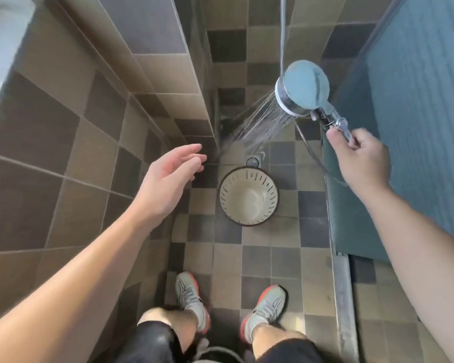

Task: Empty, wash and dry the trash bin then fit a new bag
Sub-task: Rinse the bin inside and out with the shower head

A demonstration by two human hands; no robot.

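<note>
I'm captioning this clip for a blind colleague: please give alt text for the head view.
The right hand holds a running shower head whose spray hits the tiled wall, missing the empty cream trash bin upright on the floor. The left hand hangs open, holding nothing.

Bin (249, 196) on floor (257, 260), before feet; shower head (303, 87) above (right).

Left arm bare, extended forward; left hand (168, 179) raised, palm turned inward, fingers straight and relaxed, holding nothing. Right arm bare, extended forward and up; right hand (359, 158) with fingers curled in a grip round a shower handle (338, 124). Both legs bare below shorts, feet apart on floor.
</note>
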